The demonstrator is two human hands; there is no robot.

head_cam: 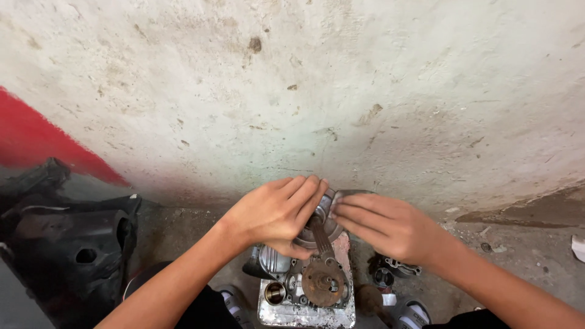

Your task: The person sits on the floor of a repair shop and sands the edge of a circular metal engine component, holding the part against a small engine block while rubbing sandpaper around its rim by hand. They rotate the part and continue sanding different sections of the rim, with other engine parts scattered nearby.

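- A greasy grey cast-metal engine case, ribbed and full of round bores, sits on a scuffed silvery metal block low in the middle, between the person's knees.
- From it rises a rusty brown crank disc with a slim steel connecting rod; the disc lies at the near end, and the rod's long axis runs up and away from the person toward the wall.
- At the rod's far end sits a round, dull grey metal piston-like ring part, mostly covered by fingers.
- The left hand is curled over that round part from its left side, fingers bent close around it and the thumb under; it has hold of it.
- The right hand comes in from the right with its fingers laid flat and nearly straight against the same part's rim; whether it truly grips, I cannot tell.
- Behind stands a rough, pitted, off-white plaster wall with a red painted band at the left.
- A black moulded plastic vehicle panel lies at the left, well apart from the hands.
- A small dark metal engine part rests on the dusty concrete floor, just right of the case, under the right wrist.
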